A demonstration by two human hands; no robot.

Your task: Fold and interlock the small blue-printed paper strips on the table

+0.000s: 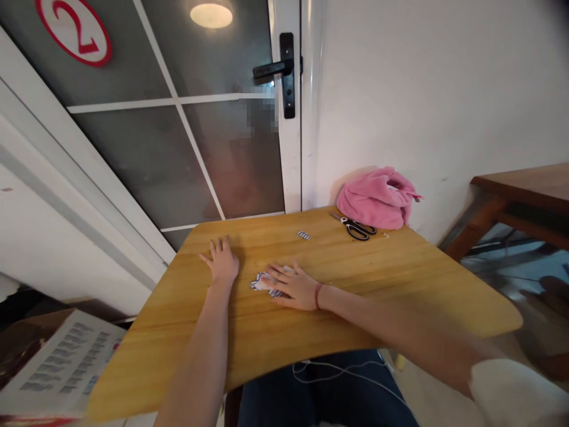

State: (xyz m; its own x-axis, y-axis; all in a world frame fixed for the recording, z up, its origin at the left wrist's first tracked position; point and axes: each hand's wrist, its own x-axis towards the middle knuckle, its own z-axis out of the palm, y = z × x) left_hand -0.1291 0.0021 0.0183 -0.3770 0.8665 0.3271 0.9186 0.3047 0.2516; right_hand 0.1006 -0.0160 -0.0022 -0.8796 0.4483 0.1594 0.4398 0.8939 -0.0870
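My right hand (296, 287), with a red band at the wrist, lies with fingers spread over a loose pile of small white paper pieces with blue markings (258, 282). Part of the pile is hidden beneath the fingers. On the left side of the wooden table (249, 332), my left hand (222, 261) rests with its fingers apart and holds nothing. One small patterned piece (303, 235), white and dark blue, lies alone farther back on the tabletop, apart from both hands.
Black-handled scissors (355, 226) lie at the back right, beside a bunched pink cloth (377, 198) against the wall. A glass door with a black handle (288, 76) stands behind the table. At the lower left is a cardboard box (57, 367). A white cable (338, 372) crosses my lap.
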